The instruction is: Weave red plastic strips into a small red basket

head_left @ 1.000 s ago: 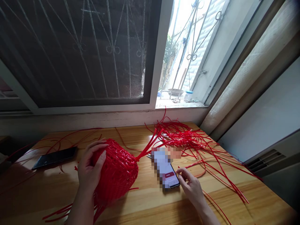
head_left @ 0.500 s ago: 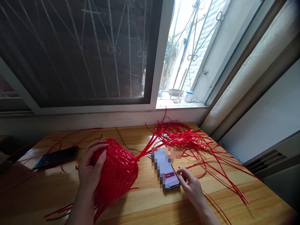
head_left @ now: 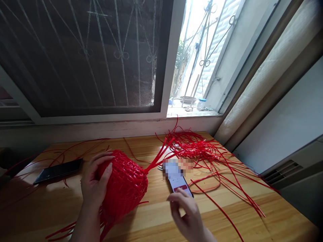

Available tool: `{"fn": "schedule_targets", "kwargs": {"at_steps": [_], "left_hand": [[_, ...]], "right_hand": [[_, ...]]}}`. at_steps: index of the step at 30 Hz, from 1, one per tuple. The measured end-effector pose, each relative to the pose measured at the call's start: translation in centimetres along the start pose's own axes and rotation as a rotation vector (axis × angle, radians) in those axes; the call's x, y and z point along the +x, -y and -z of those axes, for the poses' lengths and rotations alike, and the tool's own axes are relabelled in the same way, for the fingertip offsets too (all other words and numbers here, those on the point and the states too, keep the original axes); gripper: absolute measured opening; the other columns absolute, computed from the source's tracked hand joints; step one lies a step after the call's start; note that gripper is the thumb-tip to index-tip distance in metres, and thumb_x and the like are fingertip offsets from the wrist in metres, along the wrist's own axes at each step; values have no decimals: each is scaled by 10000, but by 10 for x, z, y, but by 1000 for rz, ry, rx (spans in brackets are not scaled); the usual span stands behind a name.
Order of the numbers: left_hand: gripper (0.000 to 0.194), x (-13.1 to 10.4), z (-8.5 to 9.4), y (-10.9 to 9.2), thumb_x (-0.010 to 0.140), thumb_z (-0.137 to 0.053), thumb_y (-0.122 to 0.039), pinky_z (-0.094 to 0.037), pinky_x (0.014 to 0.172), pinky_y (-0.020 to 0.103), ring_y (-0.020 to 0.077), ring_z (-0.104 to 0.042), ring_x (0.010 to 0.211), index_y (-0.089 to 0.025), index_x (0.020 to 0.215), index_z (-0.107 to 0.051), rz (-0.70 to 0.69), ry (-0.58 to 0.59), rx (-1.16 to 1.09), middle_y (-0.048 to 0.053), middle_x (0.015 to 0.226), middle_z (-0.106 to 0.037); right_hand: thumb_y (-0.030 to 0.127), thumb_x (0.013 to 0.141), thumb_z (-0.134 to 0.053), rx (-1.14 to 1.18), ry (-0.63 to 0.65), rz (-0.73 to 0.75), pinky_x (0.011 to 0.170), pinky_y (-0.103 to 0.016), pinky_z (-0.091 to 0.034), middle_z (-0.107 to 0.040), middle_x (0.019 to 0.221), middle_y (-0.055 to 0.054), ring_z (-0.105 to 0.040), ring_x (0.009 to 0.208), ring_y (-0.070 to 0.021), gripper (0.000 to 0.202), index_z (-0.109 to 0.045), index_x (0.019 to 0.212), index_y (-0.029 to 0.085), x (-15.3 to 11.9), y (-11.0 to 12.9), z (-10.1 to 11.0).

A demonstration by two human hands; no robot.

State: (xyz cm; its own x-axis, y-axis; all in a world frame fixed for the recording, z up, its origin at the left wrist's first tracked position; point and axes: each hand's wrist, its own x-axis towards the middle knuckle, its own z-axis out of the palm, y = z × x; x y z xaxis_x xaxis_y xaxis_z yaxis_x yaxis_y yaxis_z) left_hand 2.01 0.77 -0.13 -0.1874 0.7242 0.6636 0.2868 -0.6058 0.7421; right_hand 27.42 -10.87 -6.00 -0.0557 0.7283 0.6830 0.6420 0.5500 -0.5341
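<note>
My left hand [head_left: 94, 181] grips the closed end of a red woven basket [head_left: 126, 188], made of glossy plastic strips and tilted on its side above the wooden table. Loose strip ends [head_left: 157, 158] stick out from its right side, and more hang from its lower left. In front of a lit smartphone [head_left: 180, 185] hovers my right hand [head_left: 185, 211], its fingers bent and apart with nothing seen in them. It covers the phone's lower end; whether it touches the screen I cannot tell. Part of the phone's upper screen is blurred out.
A tangled heap of red plastic strips [head_left: 194, 146] spreads over the table's back right. On the left lies a dark phone-like device [head_left: 59, 171], with thin red strips around it. One single strip [head_left: 217, 205] runs toward the front edge. Behind the table is a barred window [head_left: 164, 74].
My right hand has moved left from beside the phone's right edge to in front of its lower end. My left hand still holds the basket in nearly the same spot.
</note>
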Motion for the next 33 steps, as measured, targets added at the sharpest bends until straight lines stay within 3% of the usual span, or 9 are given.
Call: {"fn": "schedule_targets", "kwargs": {"at_steps": [2, 4, 8, 10, 14, 20, 24, 28, 33], "left_hand": [[103, 0, 0, -1, 841, -622, -279, -478, 997, 399, 218, -636, 1038, -248, 888, -709, 3, -1, 5, 20, 1044, -680], [103, 0, 0, -2, 847, -617, -274, -479, 999, 398, 218, -635, 1042, -245, 892, -705, 6, 1, 5, 23, 1049, -677], [105, 0, 1, -3, 863, -610, -268, -456, 1029, 408, 222, -621, 1076, -246, 909, -701, 17, 13, -4, 28, 1070, -668], [105, 0, 2, -4, 864, -608, -274, -459, 1027, 408, 226, -623, 1080, -245, 907, -699, 17, 23, -1, 31, 1073, -669], [130, 3, 4, -5, 883, -594, -292, -467, 1012, 383, 220, -622, 1101, -263, 957, -697, -23, 122, 41, 27, 1128, -662], [267, 1, 10, -15, 939, -521, -314, -362, 1124, 484, 249, -483, 1323, -342, 1184, -623, -45, 308, 178, 15, 1331, -598], [339, -9, 5, -34, 916, -541, -264, -143, 1200, 606, 274, -413, 1393, -341, 1246, -568, -221, 350, 355, 27, 1358, -578], [515, -20, 0, -56, 829, -525, -113, -102, 1220, 597, 265, -437, 1380, -333, 1294, -508, -357, 526, 365, 38, 1383, -561], [758, -25, -3, -61, 746, -589, -143, -62, 1213, 597, 308, -427, 1379, -221, 1445, -307, -431, 601, 427, 122, 1425, -528]], "right_hand": [[20, 800, -460, 88, -16, 89, 564, -224, -422, -572, 639, 17, -501, 601, -126, 230, -540, 894, 214, 17, 26, -14], [51, 827, -477, 163, -81, 24, 664, -263, -465, -602, 733, -6, -540, 718, -149, 216, -550, 941, 221, 34, 41, -28], [353, 882, -586, 554, -190, -519, 936, -364, -499, -617, 1150, -100, -587, 1069, -216, 361, -510, 1205, 211, 62, 50, -51], [485, 850, -613, 743, -119, -626, 1045, -397, -451, -555, 1314, -122, -538, 1215, -248, 579, -455, 1329, 200, 73, 52, -57], [531, 852, -613, 879, 5, -549, 1041, -373, -477, -541, 1378, -89, -533, 1260, -237, 706, -367, 1445, 238, 84, 63, -63], [415, 903, -601, 869, -6, -448, 1046, -334, -486, -541, 1387, -94, -551, 1251, -185, 479, -449, 1320, 233, 84, 65, -63], [363, 933, -561, 625, -21, -321, 1026, -335, -492, -579, 1327, -108, -570, 1222, -194, 408, -462, 1298, 210, 80, 60, -64], [373, 964, -500, 335, -64, -246, 976, -357, -504, -608, 1296, -124, -599, 1180, -214, 415, -425, 1336, 205, 74, 54, -68], [480, 956, -490, 393, -2, -274, 984, -347, -493, -621, 1275, -117, -602, 1168, -213, 455, -486, 1312, 196, 79, 50, -58]]}}
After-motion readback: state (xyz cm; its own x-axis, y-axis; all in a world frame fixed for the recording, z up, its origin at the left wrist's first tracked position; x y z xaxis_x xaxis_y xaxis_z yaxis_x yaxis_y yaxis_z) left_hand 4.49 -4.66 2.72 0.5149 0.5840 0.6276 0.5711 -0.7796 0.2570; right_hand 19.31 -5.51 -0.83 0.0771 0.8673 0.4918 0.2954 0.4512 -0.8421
